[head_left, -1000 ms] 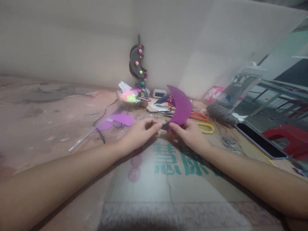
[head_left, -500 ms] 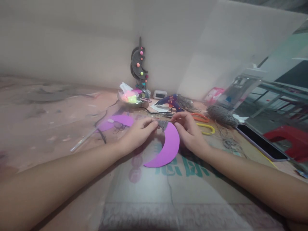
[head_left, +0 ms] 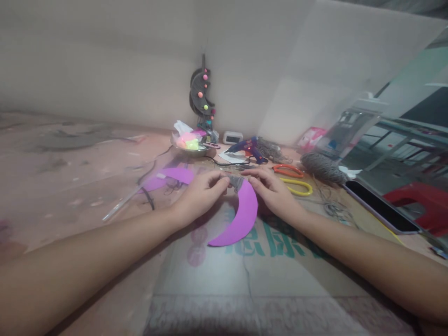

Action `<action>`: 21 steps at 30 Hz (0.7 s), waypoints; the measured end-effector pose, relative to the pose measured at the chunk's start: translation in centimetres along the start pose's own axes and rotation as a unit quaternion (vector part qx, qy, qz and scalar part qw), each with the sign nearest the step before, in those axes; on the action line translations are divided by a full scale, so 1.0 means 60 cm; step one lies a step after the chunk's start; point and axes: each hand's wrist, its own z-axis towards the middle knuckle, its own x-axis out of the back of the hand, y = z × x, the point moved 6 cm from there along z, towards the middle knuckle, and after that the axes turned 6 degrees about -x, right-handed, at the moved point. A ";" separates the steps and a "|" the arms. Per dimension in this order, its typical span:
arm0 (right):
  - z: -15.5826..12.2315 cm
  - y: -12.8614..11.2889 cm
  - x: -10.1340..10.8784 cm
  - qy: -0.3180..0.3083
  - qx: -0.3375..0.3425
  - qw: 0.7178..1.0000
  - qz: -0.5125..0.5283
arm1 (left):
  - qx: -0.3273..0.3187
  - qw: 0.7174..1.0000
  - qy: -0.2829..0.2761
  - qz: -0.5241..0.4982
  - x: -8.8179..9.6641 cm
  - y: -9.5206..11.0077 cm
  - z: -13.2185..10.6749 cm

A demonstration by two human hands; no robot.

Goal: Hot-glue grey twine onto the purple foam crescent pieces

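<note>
Purple crescent (head_left: 248,214), well fwd of back edge of bench (head_left: 84,186); grey yarn (head_left: 236,183) covers upper end only, rest bare. My L fingers (head_left: 221,186) pinch yarned tip; R fingers (head_left: 258,186) part-bent alongside, can't tell grip.

"Is the purple crescent (head_left: 247,219) matt?"
"Yes, we see it smooth; the grey yarn (head_left: 236,183) at its top looks rough."
"And right of it?"
"We see a rough, fibrous yarn ball (head_left: 324,168) and smooth, plastic-looking yellow handles (head_left: 301,194)."

Plain purple crescent (head_left: 248,212) (its yarn (head_left: 237,182) grey), cardboard (head_left: 210,282) with green lettering (head_left: 252,249)
</note>
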 end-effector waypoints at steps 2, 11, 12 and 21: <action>0.004 0.006 -0.004 -0.031 -0.024 0.999 0.020 | 0.002 1.000 -0.008 0.005 -0.002 -0.001 0.000; 0.014 0.008 0.010 -0.046 -0.059 0.996 0.044 | 0.029 0.999 -0.023 0.023 -0.005 -0.012 -0.001; 0.016 -0.002 0.021 -0.027 -0.028 0.999 0.009 | 0.032 0.999 -0.020 0.026 -0.004 -0.012 -0.001; 0.002 -0.067 0.061 -0.045 0.157 0.963 -0.216 | 0.028 0.998 -0.007 0.049 0.002 -0.014 0.005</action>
